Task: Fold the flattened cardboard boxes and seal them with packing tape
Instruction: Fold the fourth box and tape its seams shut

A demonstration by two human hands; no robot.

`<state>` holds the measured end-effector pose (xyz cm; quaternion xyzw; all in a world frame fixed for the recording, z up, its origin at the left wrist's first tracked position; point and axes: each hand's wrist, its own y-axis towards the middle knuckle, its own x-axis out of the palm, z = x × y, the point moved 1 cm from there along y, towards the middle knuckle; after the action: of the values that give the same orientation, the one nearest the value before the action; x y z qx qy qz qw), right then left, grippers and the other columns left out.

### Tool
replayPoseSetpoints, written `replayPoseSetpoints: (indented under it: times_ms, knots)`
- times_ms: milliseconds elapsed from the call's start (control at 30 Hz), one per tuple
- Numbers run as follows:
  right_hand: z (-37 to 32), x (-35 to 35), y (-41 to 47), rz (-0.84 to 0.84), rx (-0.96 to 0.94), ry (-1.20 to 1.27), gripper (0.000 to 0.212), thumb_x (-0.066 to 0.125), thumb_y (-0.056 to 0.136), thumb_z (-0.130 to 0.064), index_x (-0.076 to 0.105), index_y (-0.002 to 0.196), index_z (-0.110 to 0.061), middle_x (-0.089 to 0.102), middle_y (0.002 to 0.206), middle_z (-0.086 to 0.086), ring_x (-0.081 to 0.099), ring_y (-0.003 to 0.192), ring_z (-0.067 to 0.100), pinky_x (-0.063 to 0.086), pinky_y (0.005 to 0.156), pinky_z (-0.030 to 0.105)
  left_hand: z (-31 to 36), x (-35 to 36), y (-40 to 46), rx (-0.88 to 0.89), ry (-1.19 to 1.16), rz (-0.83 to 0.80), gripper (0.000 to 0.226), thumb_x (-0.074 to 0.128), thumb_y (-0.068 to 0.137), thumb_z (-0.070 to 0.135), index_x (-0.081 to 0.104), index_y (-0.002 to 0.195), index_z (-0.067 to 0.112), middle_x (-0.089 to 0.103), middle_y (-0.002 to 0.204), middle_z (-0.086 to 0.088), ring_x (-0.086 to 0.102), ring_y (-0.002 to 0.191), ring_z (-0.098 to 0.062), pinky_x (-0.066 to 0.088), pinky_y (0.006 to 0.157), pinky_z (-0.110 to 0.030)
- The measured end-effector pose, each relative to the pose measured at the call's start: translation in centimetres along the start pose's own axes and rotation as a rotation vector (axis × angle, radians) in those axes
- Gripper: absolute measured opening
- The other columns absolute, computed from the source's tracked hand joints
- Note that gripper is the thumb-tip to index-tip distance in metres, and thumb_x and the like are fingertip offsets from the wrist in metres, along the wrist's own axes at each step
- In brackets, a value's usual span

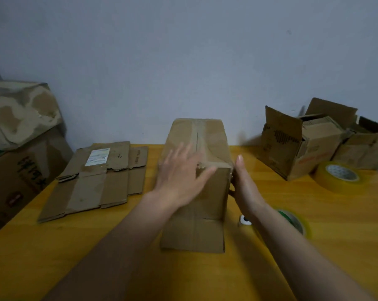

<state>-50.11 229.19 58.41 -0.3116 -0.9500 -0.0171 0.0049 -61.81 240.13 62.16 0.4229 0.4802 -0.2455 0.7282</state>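
A folded brown cardboard box (200, 135) stands in the middle of the yellow table (96, 246), its taped top seam running away from me. My left hand (181, 177) lies flat on the box's top near the front edge, fingers straight and spread. My right hand (246, 187) presses flat against the box's right side, fingers straight. A stack of flattened boxes (99, 179) lies to the left. A roll of clear packing tape (338, 175) sits at the right, and a second roll (294, 222) lies partly hidden under my right forearm.
Assembled open boxes (292, 146) stand at the back right against the grey wall. Large cartons (18, 148) are piled at the far left, off the table's edge. A small white object (245, 220) lies beside the box's right base.
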Motion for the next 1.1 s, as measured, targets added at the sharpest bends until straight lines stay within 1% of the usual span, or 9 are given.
replayPoseSetpoints:
  times_ms: [100,233,433,567,700,833,933,1033,1100]
  knots:
    - [-0.1,-0.1,-0.7,0.078,0.001,-0.182,0.050,0.029,0.098,-0.054,0.048,0.136,-0.027,0.050,0.139,-0.005,0.047,0.121,0.011,0.039,0.105,0.038,-0.4,-0.2,-0.8,-0.043,0.104,-0.069,0.088,-0.002,0.074,0.079,0.025,0.149,0.039,0.023,0.159,0.003,0.016,0.147,-0.022,0.005,0.121,-0.045]
    - [2.1,-1.1,-1.8,0.188,0.286,-0.387,0.042,0.048,0.098,-0.037,0.053,0.126,-0.006,0.059,0.121,0.014,0.058,0.110,0.030,0.046,0.100,0.047,-4.4,-1.4,-2.0,-0.137,-0.161,0.036,0.080,0.013,0.076,0.076,0.031,0.146,0.041,0.029,0.155,0.009,0.023,0.144,-0.015,0.011,0.119,-0.043]
    - [3.1,2.6,-2.7,0.027,0.582,0.188,0.041,0.055,0.094,-0.039,0.060,0.114,-0.004,0.067,0.102,0.012,0.063,0.087,0.024,0.053,0.064,0.033,-8.2,-2.8,-4.1,-0.261,-0.460,0.129,0.066,0.029,0.085,0.066,0.045,0.141,0.034,0.043,0.148,0.006,0.037,0.136,-0.017,0.031,0.111,-0.044]
    - [1.0,4.8,-2.3,0.073,0.367,0.104,0.015,0.058,0.093,-0.015,0.067,0.105,-0.011,0.072,0.093,0.006,0.067,0.086,0.022,0.055,0.073,0.033,-8.8,-3.0,-5.1,-0.495,-0.603,0.135,0.081,0.030,0.076,0.079,0.044,0.131,0.022,0.051,0.132,-0.001,0.048,0.115,-0.021,0.040,0.091,-0.039]
    - [-3.5,5.0,-2.1,0.072,0.046,-0.224,0.042,0.044,0.086,0.013,0.069,0.110,-0.010,0.072,0.094,0.004,0.067,0.087,0.022,0.056,0.076,0.036,-8.4,-2.2,-6.1,-0.716,-0.740,0.249,0.084,0.029,0.087,0.074,0.027,0.144,0.012,0.043,0.142,-0.006,0.046,0.124,-0.026,0.040,0.099,-0.045]
    - [-8.5,3.7,-1.5,0.014,-0.288,-0.861,0.046,0.040,0.091,0.005,0.065,0.118,-0.021,0.067,0.111,0.001,0.059,0.104,0.021,0.052,0.087,0.035,-7.6,-1.0,-7.2,-0.767,-0.834,0.328,0.040,0.040,0.100,0.040,0.031,0.134,0.022,0.053,0.113,0.005,0.048,0.081,-0.004,0.037,0.064,-0.027]
    - [-10.3,3.4,-0.8,0.035,-0.497,-1.264,0.054,0.046,0.091,0.002,0.051,0.135,-0.029,0.063,0.122,0.003,0.057,0.111,0.026,0.050,0.091,0.043,-6.7,0.6,-7.5,-0.721,-0.939,0.090,0.056,0.050,0.097,0.023,0.024,0.146,0.023,0.059,0.121,-0.004,0.060,0.099,-0.020,0.050,0.084,-0.037]
    - [-10.1,2.8,-0.3,0.113,-0.729,-1.524,0.059,0.059,0.091,-0.009,0.040,0.142,-0.034,0.063,0.121,0.001,0.058,0.105,0.022,0.051,0.087,0.035,-6.1,1.6,-7.7,-0.652,-0.727,-0.164,0.053,0.056,0.095,0.031,0.036,0.143,0.021,0.056,0.130,-0.007,0.055,0.094,-0.014,0.045,0.071,-0.022]
    - [-9.2,2.0,-0.2,0.141,-0.790,-1.662,0.049,0.059,0.093,-0.017,0.045,0.138,-0.030,0.060,0.128,0.001,0.053,0.115,0.022,0.042,0.099,0.035,-6.4,1.4,-7.6,-0.638,-0.593,-0.143,0.057,0.060,0.092,0.037,0.039,0.142,0.021,0.044,0.141,-0.002,0.049,0.105,-0.014,0.037,0.077,-0.020]
